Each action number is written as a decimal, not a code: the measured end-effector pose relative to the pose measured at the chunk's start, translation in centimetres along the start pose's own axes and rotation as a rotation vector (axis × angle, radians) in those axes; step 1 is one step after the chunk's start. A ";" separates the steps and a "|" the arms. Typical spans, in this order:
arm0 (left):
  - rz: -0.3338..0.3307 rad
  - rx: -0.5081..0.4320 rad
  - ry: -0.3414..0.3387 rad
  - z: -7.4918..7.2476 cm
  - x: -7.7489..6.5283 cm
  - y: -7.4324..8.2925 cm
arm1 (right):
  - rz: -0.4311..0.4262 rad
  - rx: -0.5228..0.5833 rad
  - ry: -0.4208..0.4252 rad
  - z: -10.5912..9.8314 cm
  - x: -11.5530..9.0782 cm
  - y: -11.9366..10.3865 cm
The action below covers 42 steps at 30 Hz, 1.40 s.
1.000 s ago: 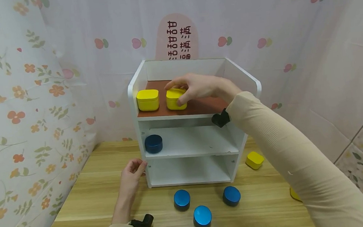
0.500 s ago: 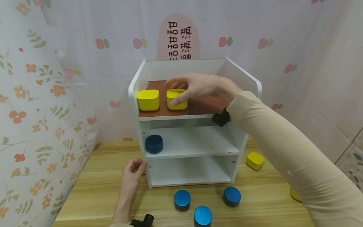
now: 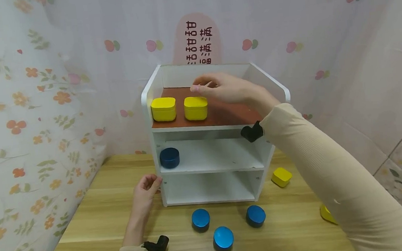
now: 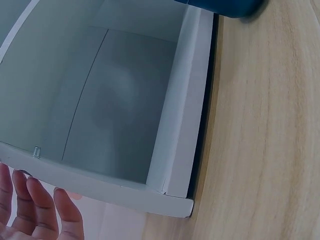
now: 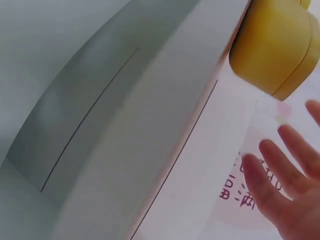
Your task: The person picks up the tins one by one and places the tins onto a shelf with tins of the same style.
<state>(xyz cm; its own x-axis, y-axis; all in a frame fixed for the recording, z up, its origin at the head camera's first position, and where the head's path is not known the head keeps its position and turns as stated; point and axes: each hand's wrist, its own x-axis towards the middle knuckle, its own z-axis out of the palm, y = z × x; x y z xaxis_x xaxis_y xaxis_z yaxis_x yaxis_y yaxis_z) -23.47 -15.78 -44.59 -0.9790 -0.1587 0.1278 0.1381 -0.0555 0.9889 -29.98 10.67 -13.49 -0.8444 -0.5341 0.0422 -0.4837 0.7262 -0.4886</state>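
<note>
In the head view a white shelf unit (image 3: 208,171) with a brown top board stands on the wooden table. Two yellow boxes with rounded corners, the left box (image 3: 163,110) and the right box (image 3: 196,109), sit upright on that board. My right hand (image 3: 224,87) hovers just above and behind the right box, holding nothing; the right wrist view shows its fingers spread beside a yellow box (image 5: 272,47). Low at the unit's left side, my left hand (image 3: 145,192) rests its loosely bent fingertips (image 4: 67,207) against the side panel.
A dark blue round tin (image 3: 169,158) stands at the left of the middle shelf. On the table in front are three blue tins, the nearest tin (image 3: 223,238) among them. Right of the unit lie a yellow box (image 3: 281,177) and another yellow box (image 3: 327,214), partly behind the sleeve.
My right hand has let go of the right yellow box and lifted up and slightly right. That box stays in place. My left hand keeps its place at the side panel.
</note>
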 end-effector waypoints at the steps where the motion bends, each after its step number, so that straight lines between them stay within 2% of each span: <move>1: 0.000 0.001 0.003 0.0 0.0 0.1 | -0.008 0.005 0.019 -0.1 -0.2 0.0; 8: -0.007 0.008 -0.006 0.0 0.0 0.3 | -0.089 0.090 0.206 -0.4 -2.7 0.0; 14: 0.002 0.007 -0.001 0.0 0.1 0.0 | -0.240 0.125 0.338 0.0 -5.0 0.7; 24: 0.009 0.016 -0.001 -0.1 0.2 0.0 | -0.334 0.254 0.489 1.7 -8.9 1.8; 33: 0.008 0.021 -0.005 -0.1 0.2 -0.1 | -0.401 0.321 0.598 3.5 -10.6 2.4; 39: 0.013 0.027 -0.005 0.0 0.1 -0.1 | -0.453 0.412 0.653 4.3 -12.0 3.1; 42: 0.013 0.023 0.000 0.0 0.1 -0.1 | -0.488 0.494 0.670 4.9 -12.7 3.8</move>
<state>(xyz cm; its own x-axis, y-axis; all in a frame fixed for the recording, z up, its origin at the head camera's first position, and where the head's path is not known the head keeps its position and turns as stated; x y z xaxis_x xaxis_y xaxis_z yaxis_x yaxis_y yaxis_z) -23.59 -15.80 -44.69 -0.9772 -0.1591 0.1405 0.1472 -0.0310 0.9886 -19.95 18.07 -20.14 -0.6061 -0.2603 0.7516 -0.7941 0.1438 -0.5905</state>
